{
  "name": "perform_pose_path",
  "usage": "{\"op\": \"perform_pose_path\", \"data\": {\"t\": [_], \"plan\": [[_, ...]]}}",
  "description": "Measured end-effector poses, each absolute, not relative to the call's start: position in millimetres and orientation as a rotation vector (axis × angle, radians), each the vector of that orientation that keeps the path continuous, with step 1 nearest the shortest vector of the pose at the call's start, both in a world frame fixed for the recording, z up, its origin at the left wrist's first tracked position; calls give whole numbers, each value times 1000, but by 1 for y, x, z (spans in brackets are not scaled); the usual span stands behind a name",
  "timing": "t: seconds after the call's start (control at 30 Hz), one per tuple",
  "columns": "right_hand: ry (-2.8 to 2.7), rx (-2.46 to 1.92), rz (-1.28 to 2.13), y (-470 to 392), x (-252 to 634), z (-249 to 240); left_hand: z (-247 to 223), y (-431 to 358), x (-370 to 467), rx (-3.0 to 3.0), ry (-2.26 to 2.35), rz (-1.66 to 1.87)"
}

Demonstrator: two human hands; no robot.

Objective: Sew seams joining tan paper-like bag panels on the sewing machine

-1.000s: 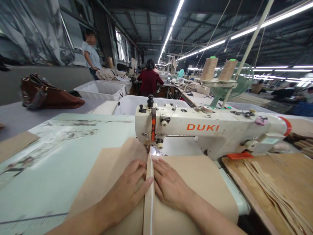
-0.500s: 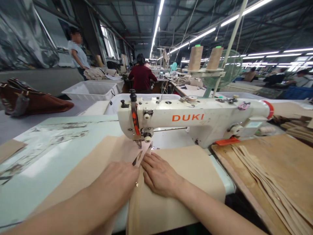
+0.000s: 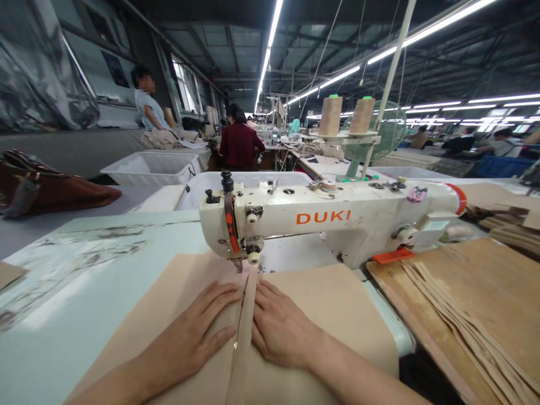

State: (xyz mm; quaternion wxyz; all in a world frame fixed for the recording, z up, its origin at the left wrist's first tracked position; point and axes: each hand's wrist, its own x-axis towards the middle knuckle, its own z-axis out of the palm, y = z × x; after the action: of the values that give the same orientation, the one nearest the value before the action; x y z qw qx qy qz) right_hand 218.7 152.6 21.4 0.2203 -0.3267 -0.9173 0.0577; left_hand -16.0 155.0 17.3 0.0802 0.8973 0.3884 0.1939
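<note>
A beige sheet of material (image 3: pixel 337 298) lies across the sewing machine's bed. Along it a narrow beige strip (image 3: pixel 241 365) runs toward the needle and presser foot (image 3: pixel 239 266), standing partly up, with a dark gap at its left side. A small shiny bit (image 3: pixel 235 345) shows beside the strip; its kind is too small to tell. My left hand (image 3: pixel 196 329) rests flat on the sheet left of the strip, fingers outstretched, thumb near the strip. My right hand (image 3: pixel 284 326) lies against the strip's right side, fingers extended toward the presser foot.
The white sewing machine (image 3: pixel 270 219) spans the middle. At right, a worn board (image 3: pixel 485 281) carries several beige strips (image 3: pixel 455 320). A brown bag (image 3: pixel 63 188) and a white bin (image 3: pixel 156 166) stand at left. Thread cones (image 3: pixel 331 115) rise behind; co-workers are farther back.
My left hand has gone from closed at the strip to lying flat on the sheet, left of it. My right hand stays beside the strip. The view has tilted slightly upward.
</note>
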Motion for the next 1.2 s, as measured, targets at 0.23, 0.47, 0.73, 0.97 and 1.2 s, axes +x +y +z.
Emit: {"op": "perform_pose_path", "data": {"t": [0.23,0.47,0.73,0.97,1.2], "plan": [[-2559,-984,245,150,215,28,-4,161,-13,2732,1380,540],[-2619,-1023,265,152,214,26,-1,149,-17,2738,1326,503],[-2641,-1006,245,151,212,28,-1,138,-17,2799,1290,488],[-2660,-1014,273,152,212,29,-5,135,-17,2896,1313,466],[-2624,-1020,315,149,209,28,1,137,-16,2911,1317,436]]}}
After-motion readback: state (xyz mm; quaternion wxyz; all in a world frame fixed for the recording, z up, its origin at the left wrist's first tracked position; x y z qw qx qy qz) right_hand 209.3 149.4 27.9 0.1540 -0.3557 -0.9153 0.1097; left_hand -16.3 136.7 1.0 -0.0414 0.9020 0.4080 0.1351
